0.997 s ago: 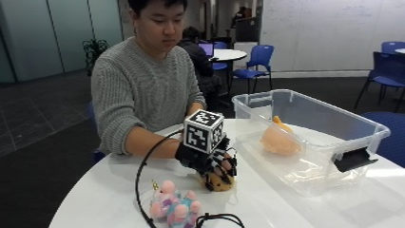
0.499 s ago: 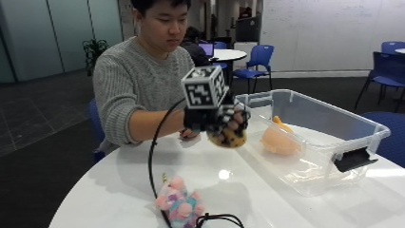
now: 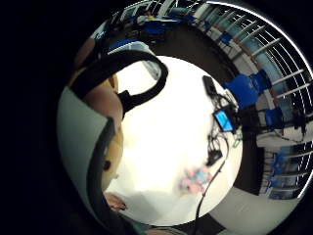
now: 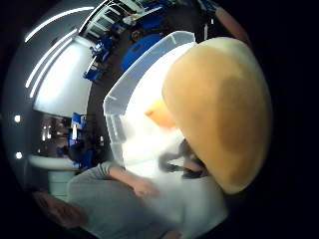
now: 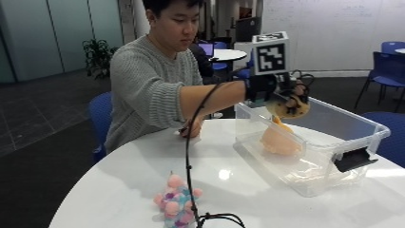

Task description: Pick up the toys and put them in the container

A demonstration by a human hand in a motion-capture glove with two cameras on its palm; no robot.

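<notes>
In the outside view my gloved right hand [image 5: 276,91] grips a tan spotted plush toy [image 5: 288,106] above the clear plastic container [image 5: 354,137], over its near-left part. An orange-peach toy [image 5: 278,137] lies inside the container. A pink, white and blue pom-pom toy [image 5: 175,200] sits on the white round table [image 5: 126,185] near its front edge. The thumb side palm view is filled by the tan toy [image 4: 224,109], with the container [image 4: 124,94] and the orange toy [image 4: 158,112] beneath it. The little finger side view shows the pom-pom toy [image 3: 195,178] on the table.
The person's bare left hand [image 5: 190,128] rests on the table beside the container's left end. A black cable [image 5: 190,156] hangs from the glove down to the table near the pom-pom toy. Blue chairs [image 5: 389,59] stand behind.
My hand has lifted the tan toy off the table beside the pom-pom toy and carried it up and right, to above the container.
</notes>
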